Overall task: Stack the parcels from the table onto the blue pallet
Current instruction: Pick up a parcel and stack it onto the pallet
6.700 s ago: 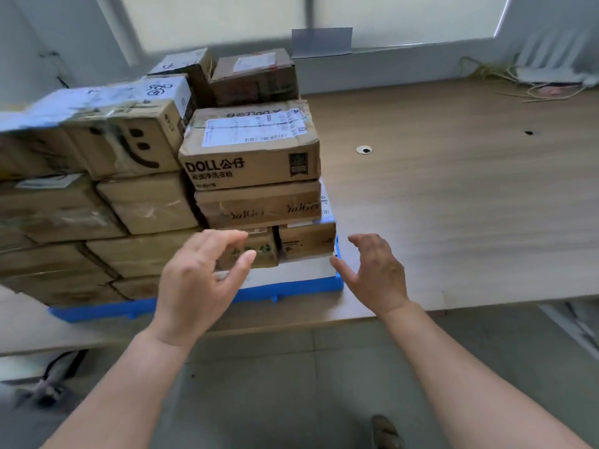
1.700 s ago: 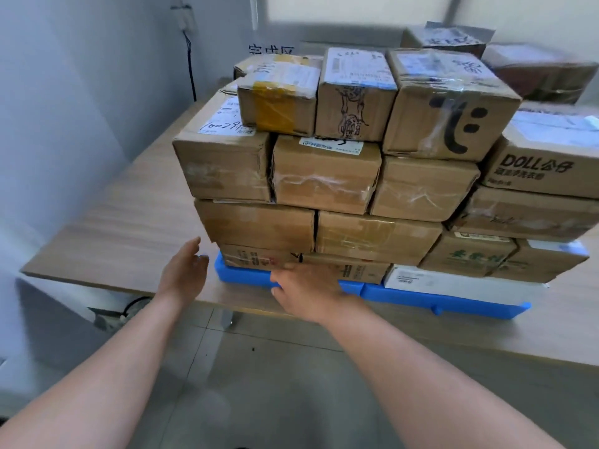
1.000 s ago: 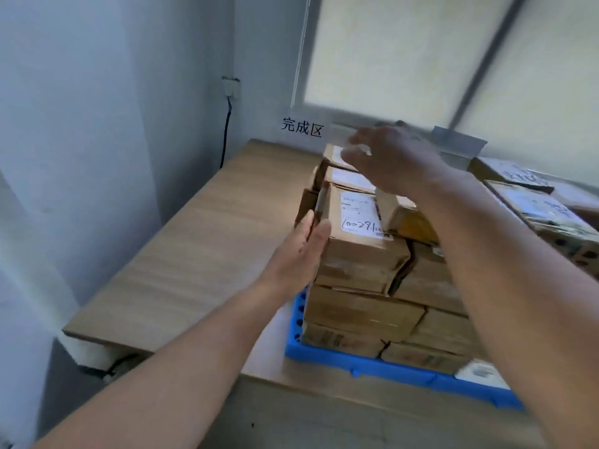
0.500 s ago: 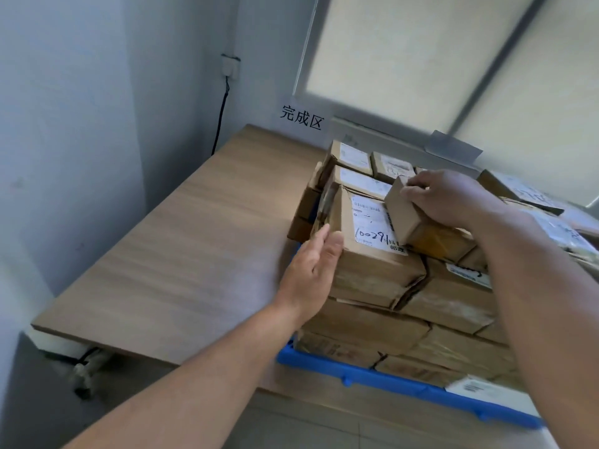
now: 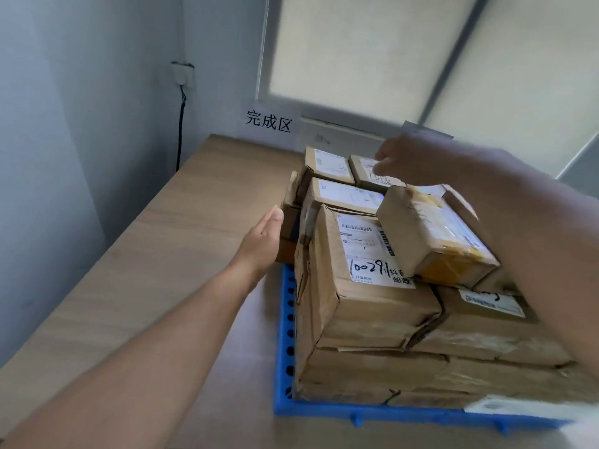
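Flat, open left hand (image 5: 264, 236) is bracing the left side of the parcel stack (image 5: 363, 306), likely squaring it; right hand (image 5: 402, 160) is hovering farther back, grip unclear.

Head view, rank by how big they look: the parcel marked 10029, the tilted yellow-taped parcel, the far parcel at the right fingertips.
Largest: parcel marked 10029.
Then: yellow-taped parcel.
Smallest-looking: far parcel, but it is farthest away and partly behind the right hand, so its true rank is unsure.
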{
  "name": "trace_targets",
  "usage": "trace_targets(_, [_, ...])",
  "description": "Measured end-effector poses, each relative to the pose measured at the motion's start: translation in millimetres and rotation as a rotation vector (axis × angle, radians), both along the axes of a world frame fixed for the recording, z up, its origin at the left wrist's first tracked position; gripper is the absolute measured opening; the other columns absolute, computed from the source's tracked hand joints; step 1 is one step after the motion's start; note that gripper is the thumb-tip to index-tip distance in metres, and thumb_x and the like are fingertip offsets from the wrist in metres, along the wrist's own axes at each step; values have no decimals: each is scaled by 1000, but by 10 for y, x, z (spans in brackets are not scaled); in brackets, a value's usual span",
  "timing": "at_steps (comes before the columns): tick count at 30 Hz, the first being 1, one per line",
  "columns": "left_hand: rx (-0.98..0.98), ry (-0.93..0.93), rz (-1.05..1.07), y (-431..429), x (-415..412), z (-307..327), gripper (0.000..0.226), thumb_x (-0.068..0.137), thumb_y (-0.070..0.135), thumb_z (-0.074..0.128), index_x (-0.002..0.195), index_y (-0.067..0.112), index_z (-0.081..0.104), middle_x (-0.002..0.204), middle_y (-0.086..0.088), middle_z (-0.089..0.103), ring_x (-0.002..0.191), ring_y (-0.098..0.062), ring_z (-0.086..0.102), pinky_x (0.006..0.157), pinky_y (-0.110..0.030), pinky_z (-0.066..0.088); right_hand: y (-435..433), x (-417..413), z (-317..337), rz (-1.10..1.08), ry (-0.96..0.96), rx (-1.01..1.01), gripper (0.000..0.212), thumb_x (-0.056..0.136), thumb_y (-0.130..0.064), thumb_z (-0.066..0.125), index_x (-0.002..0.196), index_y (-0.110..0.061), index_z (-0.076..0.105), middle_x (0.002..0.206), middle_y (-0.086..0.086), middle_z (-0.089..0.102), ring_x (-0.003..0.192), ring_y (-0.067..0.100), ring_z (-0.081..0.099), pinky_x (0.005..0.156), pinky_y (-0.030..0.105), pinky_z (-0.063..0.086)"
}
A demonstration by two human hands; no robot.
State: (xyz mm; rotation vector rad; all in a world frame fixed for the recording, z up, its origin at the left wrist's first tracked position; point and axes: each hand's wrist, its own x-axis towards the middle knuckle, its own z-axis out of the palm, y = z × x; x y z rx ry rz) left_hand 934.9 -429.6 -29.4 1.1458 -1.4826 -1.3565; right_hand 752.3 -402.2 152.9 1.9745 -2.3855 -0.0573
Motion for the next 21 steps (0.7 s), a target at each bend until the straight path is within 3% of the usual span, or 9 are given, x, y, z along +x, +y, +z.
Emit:
trace_targets(3, [29,-31,-101,-242,-72,-72,51,100,48,27,147,28,33,152,6,34,139,-13,30,116,-41,24,-302,33,-9,-35,41,147,36,96,-32,54,122,-8,62,123,11,62,112,31,57,97,37,45])
trace_targets(5, [51,-64,-175,-342,-141,-92,51,100,47,28,148,27,32,153,6,32,141,-14,27,117,-40,21,-478,26,-48,-82,46,256,36,96,-33,55,118,-6,63,114,16,65,104,34,62,89,41,51])
trace_targets(8, [60,-94,-268,-429,-252,-105,49,102,45,29,148,28,30,152,3,33,140,-18,28,113,-34,22,-653,32,-129,-127,86,409,32,95,-36,56,118,-14,60,107,10,63,94,27,64,75,37,53])
trace_targets(13, [23,-49,-309,-498,-295,-131,46,102,40,31,147,28,32,148,4,39,136,-15,33,97,-23,25,-781,4,-243,-164,93,558,34,95,-39,55,123,-21,57,105,8,60,97,29,66,81,40,56])
trace_targets(16, [13,-2,-242,-553,-203,-232,46,102,39,33,145,24,36,146,4,42,134,-12,36,102,-23,28,-822,-27,-259,-181,49,562,31,95,-38,56,119,-19,59,100,7,62,93,27,67,78,38,55])
trace_targets(18, [2,30,-107,-658,-124,-328,42,102,39,33,137,22,46,136,2,52,126,-14,45,108,-33,35,-862,-55,-230,-184,25,488,29,95,-36,57,112,-13,62,98,10,65,88,26,67,71,34,53])
trace_targets(20, [8,57,33,-810,-62,-382,35,102,38,31,126,24,53,122,1,58,116,-15,51,104,-42,42,-930,-81,-188,-180,31,384,29,95,-33,57,108,-8,63,101,15,67,88,27,66,67,32,52])
trace_targets(21, [12,43,74,-896,-37,-399,34,102,38,30,126,25,52,125,0,56,118,-16,50,105,-43,41,-967,-82,-174,-181,41,348,29,96,-32,56,110,-7,63,104,17,67,89,28,65,67,32,52])
